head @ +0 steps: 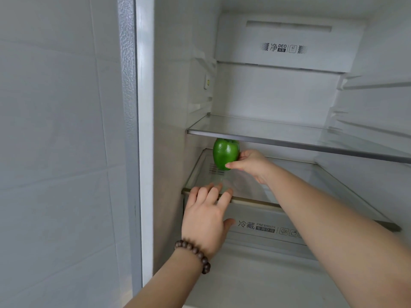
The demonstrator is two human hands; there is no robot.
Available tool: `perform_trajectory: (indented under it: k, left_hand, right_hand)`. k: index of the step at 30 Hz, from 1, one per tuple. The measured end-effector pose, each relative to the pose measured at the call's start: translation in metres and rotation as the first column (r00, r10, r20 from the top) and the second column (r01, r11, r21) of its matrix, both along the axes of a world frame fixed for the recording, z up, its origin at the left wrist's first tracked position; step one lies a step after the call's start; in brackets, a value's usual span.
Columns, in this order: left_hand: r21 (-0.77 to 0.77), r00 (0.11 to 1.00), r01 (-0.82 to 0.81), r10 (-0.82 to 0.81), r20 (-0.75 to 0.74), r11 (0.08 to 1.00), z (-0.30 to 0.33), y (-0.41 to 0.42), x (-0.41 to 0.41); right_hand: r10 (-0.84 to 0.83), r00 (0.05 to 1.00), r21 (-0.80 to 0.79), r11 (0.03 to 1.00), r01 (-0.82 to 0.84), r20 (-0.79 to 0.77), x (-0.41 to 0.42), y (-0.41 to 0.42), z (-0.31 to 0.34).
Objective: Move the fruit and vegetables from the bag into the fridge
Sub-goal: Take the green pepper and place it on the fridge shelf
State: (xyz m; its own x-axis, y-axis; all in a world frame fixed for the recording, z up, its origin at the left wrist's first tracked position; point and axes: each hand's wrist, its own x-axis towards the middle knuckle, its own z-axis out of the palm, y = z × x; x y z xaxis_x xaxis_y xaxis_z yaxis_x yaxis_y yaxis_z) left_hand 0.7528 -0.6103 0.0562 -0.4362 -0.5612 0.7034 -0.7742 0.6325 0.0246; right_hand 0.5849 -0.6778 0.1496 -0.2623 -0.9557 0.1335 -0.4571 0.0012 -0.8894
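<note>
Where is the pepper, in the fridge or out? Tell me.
In. The right hand holds the pepper over the lower shelf, under the upper shelf.

place: home kitchen | evidence: open household fridge [278, 90] with white liner, glass shelves [289, 138], crisper drawer [266, 227] printed FRESHBOX at its front edge, DEO label on the back panel | surround: pale tiled wall [55, 130] just beside fridge's left edge

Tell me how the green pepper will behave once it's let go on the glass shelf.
The pepper looks glossy, so probably slick in the right hand. Its lobed, rounded bottom may tip or roll on the smooth glass shelf. It seems firm, likely holding its shape.
</note>
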Motion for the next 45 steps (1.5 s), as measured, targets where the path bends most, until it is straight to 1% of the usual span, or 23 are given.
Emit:
perform_trajectory:
  k: [4,6,8,11,13,15,18,23,26,28,33,37,40,42,45]
  left_hand:
    - [0.002,1.0,-0.008,0.008,0.0,1.0,0.001,0.001,0.0]
    - [-0.005,1.0,-0.008,0.008,-0.002,1.0,0.002,0.002,0.0]
    - [-0.013,1.0,-0.007,0.007,-0.01,1.0,0.002,0.003,0.0]
    - [-0.023,1.0,-0.009,0.009,-0.011,1.0,0.002,0.003,0.0]
    - [-0.023,1.0,-0.007,0.007,-0.005,1.0,0.001,0.003,0.0]
    - [-0.013,1.0,-0.004,0.004,0.006,1.0,0.002,0.002,0.001]
    - [-0.004,1.0,0.003,-0.003,0.015,1.0,0.002,0.001,0.002]
    - [0.054,1.0,0.015,-0.016,0.024,0.998,0.0,0.018,0.008]
    - [0.136,0.998,0.05,-0.053,0.025,0.989,-0.005,0.04,0.018]
    - [0.188,0.999,0.03,-0.037,0.037,0.982,-0.011,0.059,0.026]
    - [0.318,0.992,-0.121,0.103,0.073,0.94,-0.045,0.122,0.045]
    - [0.444,0.973,-0.228,0.223,0.065,0.866,-0.09,0.187,0.065]
    - [0.485,0.945,-0.31,0.322,0.061,0.818,-0.121,0.24,0.086]
    - [0.522,0.922,-0.353,0.383,0.054,0.776,-0.137,0.271,0.103]
    - [0.548,0.86,-0.464,0.503,0.089,0.696,-0.157,0.317,0.141]
  right_hand:
    - [0.015,0.999,0.023,1.0,-0.016,0.031,-0.003,0.003,-0.001]
    - [-0.002,1.0,0.047,0.999,0.002,0.002,-0.005,0.008,-0.001]
    - [-0.016,0.998,0.042,0.999,0.019,-0.064,-0.005,0.018,0.0]
    - [-0.057,0.976,-0.039,0.998,0.05,-0.21,-0.001,0.044,-0.002]
    - [-0.13,0.945,-0.123,0.988,0.097,-0.299,0.003,0.067,-0.006]
    - [-0.203,0.911,-0.203,0.97,0.136,-0.358,0.008,0.091,-0.012]
    - [-0.267,0.862,-0.29,0.945,0.148,-0.431,0.016,0.123,-0.025]
    - [-0.317,0.791,-0.34,0.929,0.147,-0.523,0.02,0.159,-0.056]
    - [-0.311,0.763,-0.351,0.929,0.118,-0.567,0.023,0.178,-0.074]
    - [-0.297,0.759,-0.351,0.931,0.096,-0.58,0.026,0.191,-0.085]
    - [-0.207,0.722,-0.29,0.957,0.009,-0.66,0.041,0.23,-0.12]
    - [-0.042,0.748,-0.215,0.967,-0.136,-0.662,0.062,0.274,-0.162]
    - [0.078,0.775,-0.171,0.957,-0.234,-0.627,0.078,0.308,-0.195]
    - [0.138,0.791,-0.139,0.952,-0.271,-0.597,0.093,0.323,-0.216]
    - [0.244,0.78,-0.114,0.921,-0.372,-0.576,0.131,0.344,-0.243]
